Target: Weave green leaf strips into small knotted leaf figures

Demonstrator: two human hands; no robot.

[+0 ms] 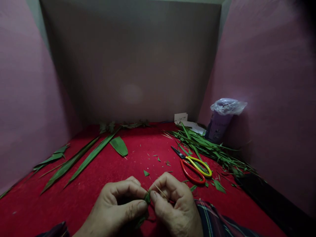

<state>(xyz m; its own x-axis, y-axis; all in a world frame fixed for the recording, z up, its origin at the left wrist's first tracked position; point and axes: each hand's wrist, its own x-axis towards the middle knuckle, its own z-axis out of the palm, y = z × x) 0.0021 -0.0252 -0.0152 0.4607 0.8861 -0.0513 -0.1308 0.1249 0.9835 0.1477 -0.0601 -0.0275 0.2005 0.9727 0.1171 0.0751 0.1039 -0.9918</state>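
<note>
My left hand (118, 205) pinches a small folded piece of green leaf (147, 197) between thumb and forefinger, low in the middle of the view. Close against it, my right hand (174, 204) is closed, thumb against forefinger, on a thin pale stick (160, 191) like a toothpick. The fingertips of both hands nearly meet at the leaf piece. Part of the leaf shows dimly below my left thumb; the rest is hidden by the fingers. Scissors (194, 166) with one red and one yellow handle lie just beyond my right hand.
Long leaves (93, 158) and a short cut leaf (118, 146) lie at left on the red cloth (98, 177). A heap of leaf strips (207, 144) lies at right, before a purple bin (219, 126) lined with clear plastic. Scraps, a white card (181, 117) and pink side walls surround the space.
</note>
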